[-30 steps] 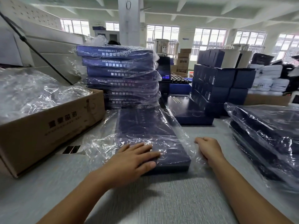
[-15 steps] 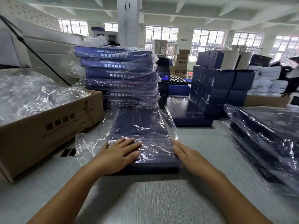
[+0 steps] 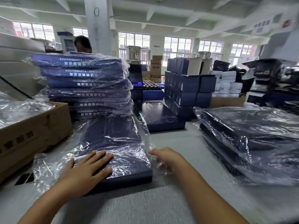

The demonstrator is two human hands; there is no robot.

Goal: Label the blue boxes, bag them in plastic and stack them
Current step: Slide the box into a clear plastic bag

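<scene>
Since half a second ago my right hand (image 3: 168, 159) has come off the side of the blue box (image 3: 113, 138) and drawn out to the right, while my left hand (image 3: 87, 170) has stayed flat on the lid. At the far left a cardboard carton (image 3: 37, 133) sits on the grey table (image 3: 145, 206), heaped with loose clear film (image 3: 19, 109). Just beside it the plastic bag (image 3: 47, 165) spreads out in a wrinkled flap past the box's left edge. My left palm presses down on the near left corner of the box through the film, fingers straight and together, gripping nothing. The box lies flat in front of me, lengthwise, its far end touching the foot of the stack of bagged boxes (image 3: 87, 84), which leans a little; a person's head (image 3: 82, 43) shows behind it. Right of the stack lies a bare blue box (image 3: 161, 117) with no bag on it. My right hand hovers just beside the box's right edge in the slack film there, fingers curled, but it is blurred and I cannot tell whether it is pinching the plastic. Beyond it stand small blue cartons (image 3: 186, 88), and at the far right lies a second pile of bagged boxes (image 3: 252, 139).
</scene>
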